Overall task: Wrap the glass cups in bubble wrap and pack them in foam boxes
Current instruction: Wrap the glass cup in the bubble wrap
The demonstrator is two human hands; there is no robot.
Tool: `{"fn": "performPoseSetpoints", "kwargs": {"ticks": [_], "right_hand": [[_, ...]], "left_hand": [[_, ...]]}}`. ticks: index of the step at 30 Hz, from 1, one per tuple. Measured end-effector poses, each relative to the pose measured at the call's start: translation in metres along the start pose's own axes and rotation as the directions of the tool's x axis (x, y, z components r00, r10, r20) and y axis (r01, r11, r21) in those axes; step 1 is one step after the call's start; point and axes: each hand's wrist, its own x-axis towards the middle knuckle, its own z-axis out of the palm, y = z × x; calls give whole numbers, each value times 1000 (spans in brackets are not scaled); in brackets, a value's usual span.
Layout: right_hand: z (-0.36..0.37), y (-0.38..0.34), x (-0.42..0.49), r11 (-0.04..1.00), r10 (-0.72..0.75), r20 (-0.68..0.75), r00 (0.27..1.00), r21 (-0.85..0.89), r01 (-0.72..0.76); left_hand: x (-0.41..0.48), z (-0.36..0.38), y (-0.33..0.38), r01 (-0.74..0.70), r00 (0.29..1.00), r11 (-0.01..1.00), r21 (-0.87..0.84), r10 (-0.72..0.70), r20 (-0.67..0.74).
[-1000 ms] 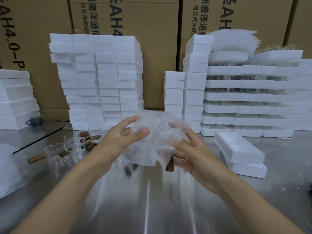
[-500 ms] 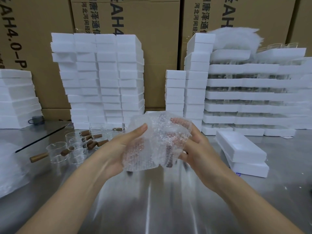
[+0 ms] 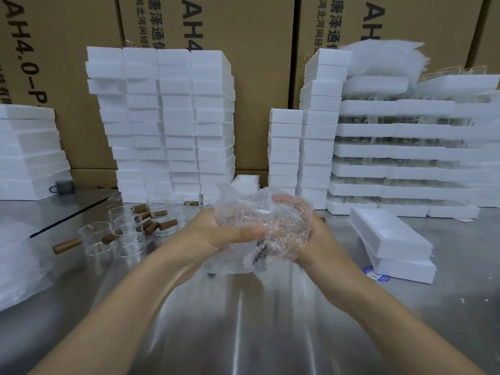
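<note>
Left hand [image 3: 213, 239], right hand [image 3: 318, 246]: fingers curled round bubble wrap bundle [image 3: 270, 220]; lower edge hangs loose. Glass cups [image 3: 124, 234] near left, foam boxes [image 3: 392, 244] near right, both apart from hands.

Clear bubble wrap [image 3: 273, 228], held in mid-air, is crumpled round a brown-handled cup [image 3: 261, 254] that shows through it. Unwrapped wooden-handled glass cups [image 3: 123, 234] cluster at left; two foam boxes [image 3: 389, 235] lie stacked at right.

Visible are one left hand [image 3: 213, 238], one right hand [image 3: 320, 246], one bubble-wrap bundle [image 3: 273, 226], two loose foam boxes [image 3: 389, 234], several glass cups [image 3: 127, 231].
</note>
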Motion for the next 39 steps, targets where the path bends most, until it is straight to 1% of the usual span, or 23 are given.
{"fn": "performPoseSetpoints", "kwargs": {"ticks": [3,4,5,7,8,10,13,16,18,21,24,25,27,28,29,31,32,33,35,37,39], "right_hand": [[1,-1,1,1000,8,32,999,-15,-8],[0,-1,1,1000,8,49,999,-8,-8],[-1,-1,1,1000,5,52,999,-1,-5],[-2,0,1,1000,3,8,1000,8,-3],[-2,1,0,1000,5,-14,1000,6,-5],[-1,4,1,1000,8,-25,1000,-10,-8],[-1,7,1,999,10,2,1000,-36,-10],[-6,3,0,998,34,51,998,-58,-31],[-8,2,1,997,13,32,999,-74,-11],[-6,5,1,998,-38,-10,999,-53,37],[-3,7,1,999,16,-14,1000,-32,-16],[-2,7,0,997,49,-7,999,-56,-50],[-1,9,-2,990,102,50,994,-102,-97],[1,11,-3,985,94,85,992,-150,-81],[3,15,-4,972,57,96,994,-234,-33],[3,21,-2,909,-64,18,998,-412,66],[0,22,0,893,-96,-38,995,-445,69],[-4,23,2,889,-98,-85,992,-455,49],[-15,20,3,894,-53,-132,990,-448,-12],[-26,15,2,893,-63,-190,980,-449,-30],[-31,13,2,905,-89,-270,959,-423,-35]], "left_hand": [[-1,-4,-1,21,999,1000,-9,-20,45],[0,-7,-2,31,997,998,-51,-27,73],[0,-10,-3,47,995,990,-132,-35,96],[1,-12,-5,67,991,958,-279,-33,126],[1,-12,-6,63,991,953,-296,-24,133],[2,-10,-9,52,987,963,-264,-9,162],[3,-3,-12,47,982,978,-204,-7,191],[3,-2,-11,53,991,972,-231,-23,129],[3,-3,-12,57,994,970,-237,-34,100],[2,3,-10,64,996,965,-254,-46,76],[3,4,-7,32,994,944,-328,-63,-85],[4,3,-7,21,991,929,-370,-69,-118],[4,1,-6,16,985,903,-430,-88,-149],[4,1,-6,21,982,897,-442,-102,-159],[4,-1,-7,29,980,894,-447,-114,-166],[4,-4,-7,41,978,902,-429,-123,-167],[4,-7,-8,45,978,911,-410,-123,-166],[4,-12,-8,46,977,919,-391,-122,-173],[3,-23,-9,37,968,935,-353,-121,-219],[2,-33,-13,31,959,970,-242,-97,-268],[1,-37,-15,53,971,990,-130,-82,-223]]}}
